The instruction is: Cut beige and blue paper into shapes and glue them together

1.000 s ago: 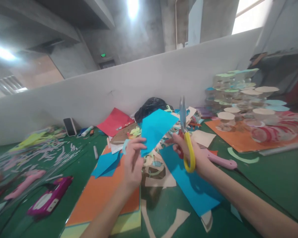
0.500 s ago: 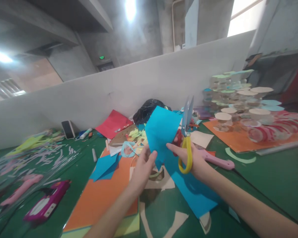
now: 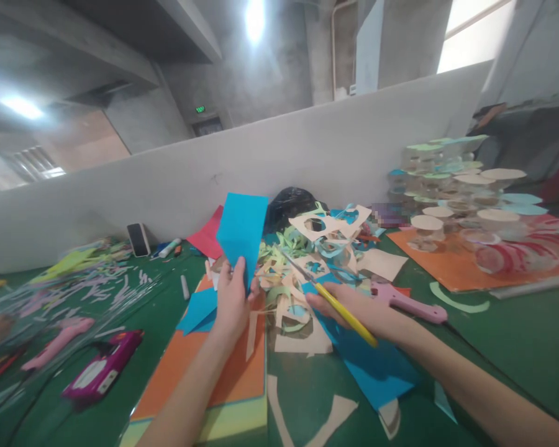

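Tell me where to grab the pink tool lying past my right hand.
Take the pink tool's slim handle near its free end, from above on your right: it lies flat on the green mat, that end clear of the paper scraps.

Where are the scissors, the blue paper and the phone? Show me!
scissors (image 3: pixel 345 313), head view, on the yellow handle.
blue paper (image 3: pixel 241 230), head view, on the middle of the raised sheet.
phone (image 3: pixel 138 239), head view, on its dark front.
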`<state>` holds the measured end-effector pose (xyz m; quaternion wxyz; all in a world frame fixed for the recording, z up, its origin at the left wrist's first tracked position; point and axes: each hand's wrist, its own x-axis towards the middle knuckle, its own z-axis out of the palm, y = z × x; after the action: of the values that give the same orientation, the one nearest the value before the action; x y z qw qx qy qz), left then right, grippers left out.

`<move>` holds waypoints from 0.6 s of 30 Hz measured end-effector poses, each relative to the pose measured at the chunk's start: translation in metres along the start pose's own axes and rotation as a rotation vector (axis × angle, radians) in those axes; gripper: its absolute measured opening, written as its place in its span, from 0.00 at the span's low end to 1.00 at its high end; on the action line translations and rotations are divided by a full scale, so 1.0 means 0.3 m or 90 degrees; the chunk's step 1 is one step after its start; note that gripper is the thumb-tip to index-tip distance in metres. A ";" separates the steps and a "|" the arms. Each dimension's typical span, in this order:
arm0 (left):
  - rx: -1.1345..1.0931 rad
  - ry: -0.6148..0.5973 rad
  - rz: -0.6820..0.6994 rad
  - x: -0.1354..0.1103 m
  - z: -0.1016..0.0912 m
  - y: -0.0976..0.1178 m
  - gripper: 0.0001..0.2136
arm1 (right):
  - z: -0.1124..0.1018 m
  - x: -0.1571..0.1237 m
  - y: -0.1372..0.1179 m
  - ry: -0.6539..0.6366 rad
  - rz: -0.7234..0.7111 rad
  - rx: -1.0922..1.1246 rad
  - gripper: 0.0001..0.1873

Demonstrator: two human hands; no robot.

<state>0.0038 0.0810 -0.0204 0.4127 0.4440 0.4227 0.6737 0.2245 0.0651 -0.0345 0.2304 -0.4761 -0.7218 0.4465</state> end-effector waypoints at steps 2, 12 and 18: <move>0.013 0.004 0.010 0.006 -0.010 0.002 0.15 | 0.006 -0.005 -0.007 -0.038 0.025 -0.018 0.29; 0.149 0.044 0.013 0.001 -0.014 -0.011 0.13 | -0.010 0.006 -0.007 -0.075 0.047 -0.010 0.32; 0.208 0.017 0.019 -0.023 0.011 0.011 0.10 | -0.008 -0.006 -0.026 -0.069 0.011 -0.064 0.32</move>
<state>0.0080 0.0742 -0.0182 0.3191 0.5023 0.5253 0.6082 0.2234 0.0634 -0.0265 0.1631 -0.4685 -0.7507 0.4364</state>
